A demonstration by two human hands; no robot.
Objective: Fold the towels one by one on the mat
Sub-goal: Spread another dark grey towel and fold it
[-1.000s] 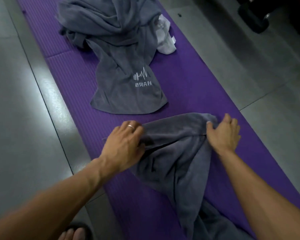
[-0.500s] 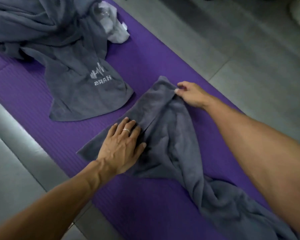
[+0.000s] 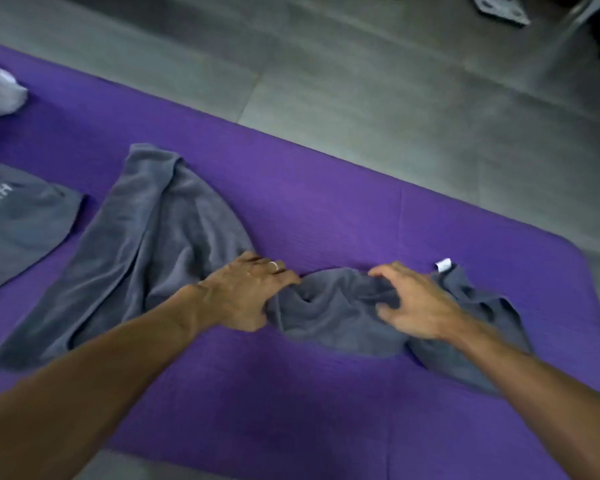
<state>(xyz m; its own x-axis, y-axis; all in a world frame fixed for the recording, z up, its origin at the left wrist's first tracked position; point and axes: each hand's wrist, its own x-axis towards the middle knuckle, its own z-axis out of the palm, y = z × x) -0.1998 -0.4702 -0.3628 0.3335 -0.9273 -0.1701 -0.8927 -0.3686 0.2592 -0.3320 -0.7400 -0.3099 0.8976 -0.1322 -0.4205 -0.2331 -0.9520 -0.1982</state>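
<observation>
The grey towel (image 3: 174, 237) lies across the purple mat (image 3: 326, 216), flat at its left end and bunched at its right, where the left hand (image 3: 246, 292) presses down with near-straight fingers and the right hand (image 3: 416, 306) hovers with fingers spread and half-curled, holding nothing that I can confirm. Risk: if the bunched right end is folded before being spread, creases will likely be trapped and the edges misaligned. Count: one towel in work, one printed towel (image 3: 21, 220) at left, one white cloth (image 3: 0, 91), one mat, two hands.
</observation>
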